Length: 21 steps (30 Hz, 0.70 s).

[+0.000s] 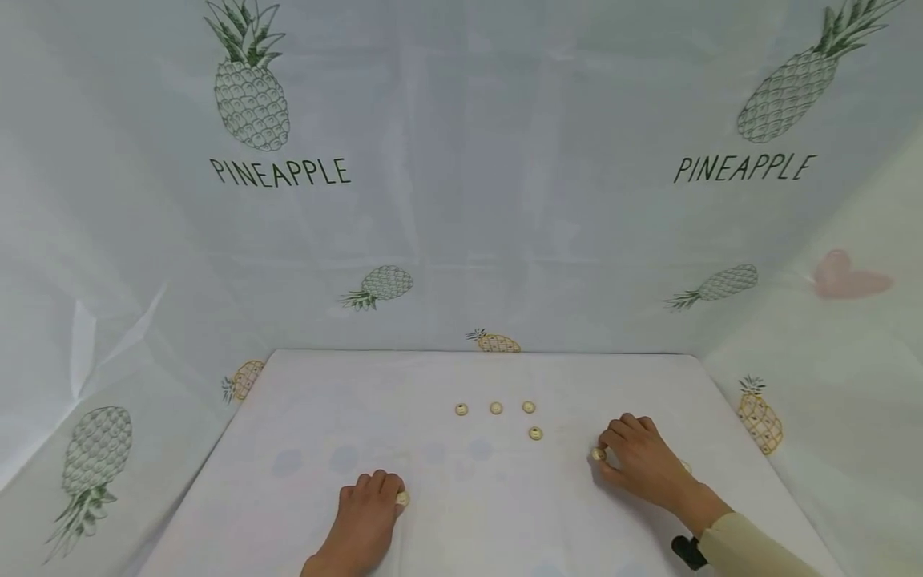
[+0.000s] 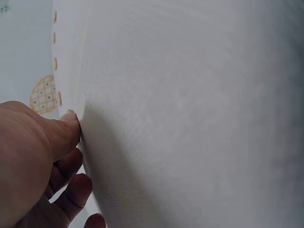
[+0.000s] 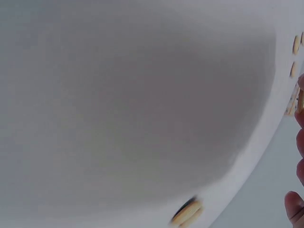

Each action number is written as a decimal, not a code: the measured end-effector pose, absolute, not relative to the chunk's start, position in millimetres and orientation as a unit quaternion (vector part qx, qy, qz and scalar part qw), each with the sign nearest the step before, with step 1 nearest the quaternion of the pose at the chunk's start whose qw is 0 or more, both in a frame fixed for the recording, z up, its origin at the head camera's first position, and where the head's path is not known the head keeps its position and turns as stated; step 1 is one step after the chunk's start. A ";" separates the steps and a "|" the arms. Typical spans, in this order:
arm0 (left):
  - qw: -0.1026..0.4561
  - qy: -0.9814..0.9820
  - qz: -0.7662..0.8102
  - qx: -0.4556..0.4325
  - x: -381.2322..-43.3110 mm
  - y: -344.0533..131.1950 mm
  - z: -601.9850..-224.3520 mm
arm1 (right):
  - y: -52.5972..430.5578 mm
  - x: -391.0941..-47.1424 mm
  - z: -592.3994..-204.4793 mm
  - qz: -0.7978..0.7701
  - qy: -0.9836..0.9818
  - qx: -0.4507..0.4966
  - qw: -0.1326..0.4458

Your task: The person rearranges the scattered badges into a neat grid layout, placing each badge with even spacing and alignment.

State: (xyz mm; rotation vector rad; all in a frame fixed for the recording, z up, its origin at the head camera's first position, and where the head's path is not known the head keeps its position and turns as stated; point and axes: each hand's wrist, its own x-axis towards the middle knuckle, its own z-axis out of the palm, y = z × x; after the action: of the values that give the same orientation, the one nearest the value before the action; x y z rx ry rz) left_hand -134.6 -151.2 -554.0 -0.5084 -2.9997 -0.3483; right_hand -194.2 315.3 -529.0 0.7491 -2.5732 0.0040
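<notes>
My left hand (image 1: 366, 513), low at the left of the white table, holds a small round wooden disc (image 1: 402, 498) by its edge. In the left wrist view the thumb (image 2: 66, 129) covers most of that disc. Further right, my right hand (image 1: 642, 461) pinches a second disc (image 1: 598, 453) between thumb and fingers, close over the cloth. At the edge of the right wrist view, the held disc (image 3: 300, 101) shows between the fingertips. Another disc (image 1: 685, 466) lies just beyond the right hand, partly hidden by it.
Three discs lie in a row at the back middle: left disc (image 1: 461, 409), centre disc (image 1: 496, 408) and right disc (image 1: 529, 407). One more disc (image 1: 535, 433) sits in front of the right one. Pineapple-printed cloth (image 1: 469, 200) hangs behind and beside the white table (image 1: 324, 393).
</notes>
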 end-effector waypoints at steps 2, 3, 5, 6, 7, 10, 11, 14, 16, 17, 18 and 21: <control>0.044 -0.979 -0.113 -0.165 -135.5 -150.2 -553.7 | 302.4 -202.6 -527.6 0.005 -0.938 0.271 0.218; 0.045 -0.979 -0.112 -0.165 -135.8 -149.7 -553.2 | 296.6 -207.2 -528.0 0.007 -0.938 0.271 0.214; 0.045 -0.979 -0.110 -0.165 -136.3 -149.0 -552.6 | 286.9 -216.5 -529.5 0.011 -0.938 0.275 0.210; 0.046 -0.979 -0.110 -0.165 -136.3 -148.9 -552.3 | 282.7 -221.1 -530.8 0.010 -0.937 0.279 0.211; 0.046 -0.979 -0.112 -0.166 -136.2 -148.8 -551.8 | 278.8 -225.3 -532.1 0.011 -0.935 0.284 0.214; 0.050 -0.978 -0.113 -0.169 -136.1 -149.8 -553.6 | 268.0 -235.2 -534.5 0.012 -0.930 0.295 0.217; 0.051 -0.978 -0.113 -0.170 -136.1 -150.3 -554.5 | 264.6 -237.5 -534.8 0.013 -0.929 0.299 0.217; 0.054 -0.978 -0.110 -0.171 -135.9 -151.2 -555.7 | 255.1 -243.5 -536.4 0.016 -0.928 0.305 0.213; 0.052 -0.978 -0.110 -0.170 -135.9 -151.4 -555.7 | 249.0 -246.3 -537.0 0.018 -0.929 0.308 0.205; 0.051 -0.978 -0.108 -0.169 -136.1 -151.6 -555.5 | 246.0 -247.4 -537.0 0.021 -0.929 0.309 0.202; 0.050 -0.978 -0.109 -0.168 -136.0 -151.7 -555.3 | 243.0 -248.5 -537.0 0.021 -0.929 0.310 0.199; 0.051 -0.979 -0.107 -0.167 -136.2 -152.5 -555.3 | 234.4 -252.2 -536.9 0.023 -0.929 0.314 0.193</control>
State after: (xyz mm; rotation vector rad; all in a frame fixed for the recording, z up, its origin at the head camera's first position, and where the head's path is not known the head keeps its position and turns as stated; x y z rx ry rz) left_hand -136.2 -152.5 -555.3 -0.5095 -2.9791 -0.3243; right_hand -252.2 234.4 -536.9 0.8806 -2.6069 0.0649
